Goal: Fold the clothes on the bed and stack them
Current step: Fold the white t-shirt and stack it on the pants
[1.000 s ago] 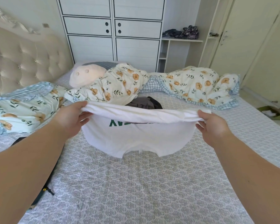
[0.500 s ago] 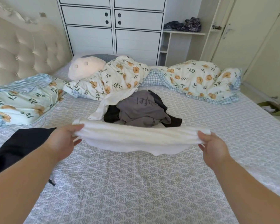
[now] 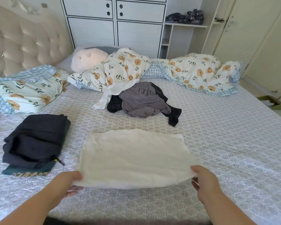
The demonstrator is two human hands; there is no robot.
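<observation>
White garment (image 3: pixel 133 156): folded to a flat rectangle, lying on the bed (image 3: pixel 225 143) in front of the person, far edge down on the sheet, near edge lifted slightly. Left hand (image 3: pixel 68 184): fingers curled round the near left corner, pinching the cloth. Right hand (image 3: pixel 204 181): pinching the near right corner, thumb on top. Dark folded stack (image 3: pixel 34 140): just left of the white garment, apart from it, with what may be a patterned green piece at the bottom. Unfolded pile (image 3: pixel 144 101): grey, black and white items, farther up the bed, near the floral duvet (image 3: pixel 193 70).

Step in hand, by judgement: finishing the fold of the white garment. Next move likely calls for one more fold or smoothing, then carrying it left onto the dark folded stack, supported so the fold holds.
</observation>
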